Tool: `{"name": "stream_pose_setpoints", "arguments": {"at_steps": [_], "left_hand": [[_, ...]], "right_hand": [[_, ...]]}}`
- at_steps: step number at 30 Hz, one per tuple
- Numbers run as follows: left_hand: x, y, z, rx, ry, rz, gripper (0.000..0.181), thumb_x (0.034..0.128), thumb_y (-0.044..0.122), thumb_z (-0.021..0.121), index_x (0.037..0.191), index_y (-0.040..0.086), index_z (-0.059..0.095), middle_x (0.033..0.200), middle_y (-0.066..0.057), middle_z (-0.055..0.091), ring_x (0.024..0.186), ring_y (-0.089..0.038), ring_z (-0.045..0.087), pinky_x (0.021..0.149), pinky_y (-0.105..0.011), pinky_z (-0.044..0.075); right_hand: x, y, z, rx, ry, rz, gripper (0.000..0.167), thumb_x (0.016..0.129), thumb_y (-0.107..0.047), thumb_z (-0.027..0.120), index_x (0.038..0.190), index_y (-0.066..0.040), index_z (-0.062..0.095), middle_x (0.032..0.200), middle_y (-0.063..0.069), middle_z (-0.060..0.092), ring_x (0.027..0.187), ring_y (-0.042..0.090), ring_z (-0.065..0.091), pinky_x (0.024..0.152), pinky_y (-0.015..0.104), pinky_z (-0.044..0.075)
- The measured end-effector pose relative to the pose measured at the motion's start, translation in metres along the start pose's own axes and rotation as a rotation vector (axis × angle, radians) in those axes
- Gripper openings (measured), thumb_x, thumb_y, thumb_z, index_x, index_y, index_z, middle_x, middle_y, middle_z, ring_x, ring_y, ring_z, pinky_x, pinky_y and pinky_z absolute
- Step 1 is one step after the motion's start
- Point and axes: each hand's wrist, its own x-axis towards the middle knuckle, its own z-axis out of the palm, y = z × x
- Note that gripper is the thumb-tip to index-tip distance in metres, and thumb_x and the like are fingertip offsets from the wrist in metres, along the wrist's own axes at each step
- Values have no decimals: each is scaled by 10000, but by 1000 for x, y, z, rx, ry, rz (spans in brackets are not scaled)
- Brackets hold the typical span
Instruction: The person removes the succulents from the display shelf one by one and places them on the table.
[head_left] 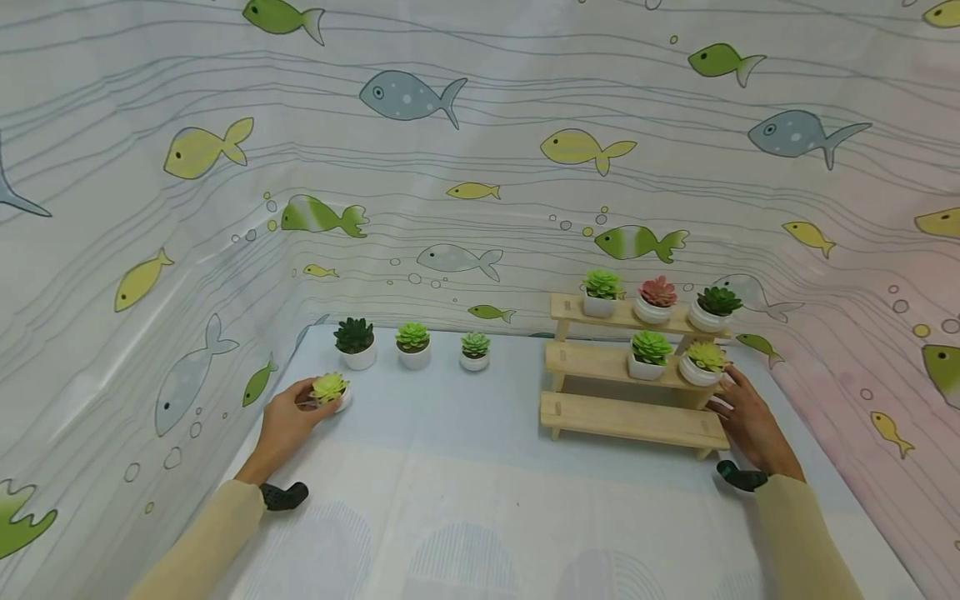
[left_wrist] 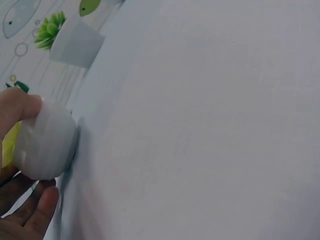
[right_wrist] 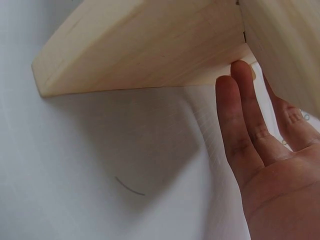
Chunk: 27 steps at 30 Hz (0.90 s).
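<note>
At the left side of the table, my left hand point(head_left: 285, 421) holds a small potted succulent point(head_left: 329, 388) with yellow-green leaves. In the left wrist view its white round pot point(left_wrist: 49, 142) lies between thumb and fingers, tilted in that picture, its base close to the cloth. My right hand point(head_left: 756, 429) is at the right end of a three-step wooden plant stand point(head_left: 633, 419). Its fairly straight fingers point(right_wrist: 231, 115) reach up by the stand's side leg, one apparently behind a board; the thumb is hidden. A yellow-green succulent point(head_left: 703, 363) in a white pot sits on the middle step beside these fingers.
A dark green succulent point(head_left: 355, 342), a bright green one point(head_left: 413, 344) and a small pale one point(head_left: 474, 351) stand along the back left. The stand's top step carries three more, including a red one point(head_left: 657, 296); another green one point(head_left: 648, 353) is on the middle step. Fish-patterned sheeting point(head_left: 405, 287) encloses the table.
</note>
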Motion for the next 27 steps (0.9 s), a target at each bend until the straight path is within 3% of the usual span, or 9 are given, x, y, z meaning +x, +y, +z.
{"name": "stream_pose_setpoints", "arguments": {"at_steps": [7,17,19,22,27], "left_hand": [[3,3,-1,-13,-18,-28,838,878,531,792,1461,-1,510,1317,-239,612,1145,-350,608,890,-374,496],[5,8,-10,-55,-61,0,914,859,494,827,1519,9,420,1423,-258,508,1283,-422,495,995,-519,444],[6,9,-12,-50,-66,15,917,855,492,832,1525,20,420,1431,-245,503,1288,-418,487,988,-501,447],[8,12,-16,-50,-61,51,887,864,480,828,1522,33,437,1431,-224,512,1289,-393,489,964,-384,456],[12,20,-16,-61,-18,93,804,886,460,812,1499,61,478,1437,-188,535,1256,-346,516,900,-283,446]], "right_hand": [[-2,0,-1,-14,6,-11,743,1093,-513,421,1636,-420,-78,1692,246,-30,1422,400,306,1176,646,121],[-3,-1,0,-1,4,-16,727,1095,-505,423,1637,-431,-57,1697,225,-12,1486,495,155,1170,657,111],[-4,-1,0,0,2,-17,729,1094,-504,425,1637,-430,-57,1695,231,-12,1479,479,184,1170,656,110],[-3,0,-1,5,-2,-17,733,1093,-507,425,1636,-430,-62,1695,236,-26,1470,462,205,1171,655,108],[-1,2,0,2,-6,-23,729,1098,-504,411,1636,-424,-73,1694,242,-39,1468,463,207,1171,662,104]]}}
